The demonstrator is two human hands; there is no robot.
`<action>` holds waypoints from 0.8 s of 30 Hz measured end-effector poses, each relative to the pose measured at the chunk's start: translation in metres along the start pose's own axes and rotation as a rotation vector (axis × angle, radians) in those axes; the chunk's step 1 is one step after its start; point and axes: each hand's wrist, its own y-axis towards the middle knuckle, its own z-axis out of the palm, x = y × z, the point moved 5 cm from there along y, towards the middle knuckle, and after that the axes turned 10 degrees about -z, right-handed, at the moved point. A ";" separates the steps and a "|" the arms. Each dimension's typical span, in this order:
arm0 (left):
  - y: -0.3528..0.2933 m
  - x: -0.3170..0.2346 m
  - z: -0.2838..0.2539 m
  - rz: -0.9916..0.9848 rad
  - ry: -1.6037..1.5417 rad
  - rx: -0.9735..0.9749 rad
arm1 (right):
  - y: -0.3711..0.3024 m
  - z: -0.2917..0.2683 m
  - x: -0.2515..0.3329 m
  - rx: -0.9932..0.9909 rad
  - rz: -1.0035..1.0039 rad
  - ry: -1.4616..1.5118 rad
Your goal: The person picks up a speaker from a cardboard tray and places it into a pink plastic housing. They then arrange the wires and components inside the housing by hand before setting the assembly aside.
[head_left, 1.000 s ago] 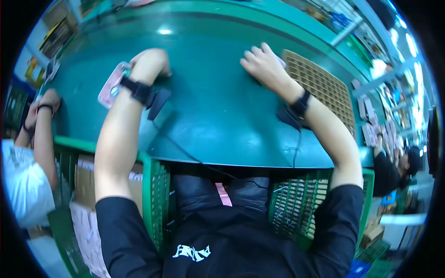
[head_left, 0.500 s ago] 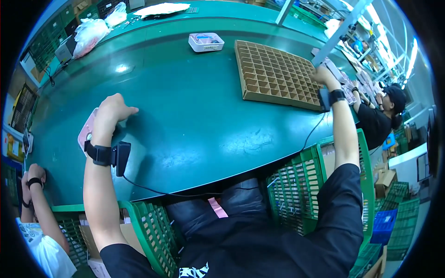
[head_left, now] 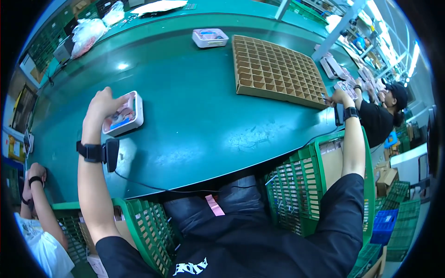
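My left hand (head_left: 104, 105) is closed on the far left side of an open white box (head_left: 140, 111), thumb reaching over the rim. Inside lie pinkish pieces and a blue strip (head_left: 120, 123); the other fingers are partly hidden. On the right, a brown cardboard tray (head_left: 259, 92) divided into many small square cells lies on the green table. My right hand (head_left: 342, 98) is at this tray's near right corner, fingertips pinched together. What they hold, if anything, is too small to make out. Both wrists carry black straps with small dark devices.
A second white box (head_left: 210, 39) with contents stands at the back of the green table (head_left: 194, 120). Green crates (head_left: 296, 194) flank my lap. Clear plastic bags (head_left: 88, 34) lie back left. A co-worker (head_left: 378, 118) handles similar boxes at right; another person's hands (head_left: 37, 173) rest at left.
My left hand has turned slightly, and an open white box with its contents now shows to its right. My right hand has come down from the tray's far right side to its near corner.
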 end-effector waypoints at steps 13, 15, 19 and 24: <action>0.010 0.011 0.013 -0.087 0.208 0.234 | -0.006 -0.035 0.006 -0.114 0.014 0.632; 0.001 0.017 0.016 -0.188 0.126 0.481 | -0.018 -0.053 0.051 -0.122 0.124 0.680; -0.027 -0.044 0.011 0.087 0.063 0.527 | -0.032 -0.065 0.027 -0.197 0.097 0.601; -0.059 -0.080 0.032 0.429 -0.069 0.600 | -0.052 -0.078 0.052 -0.129 0.046 0.748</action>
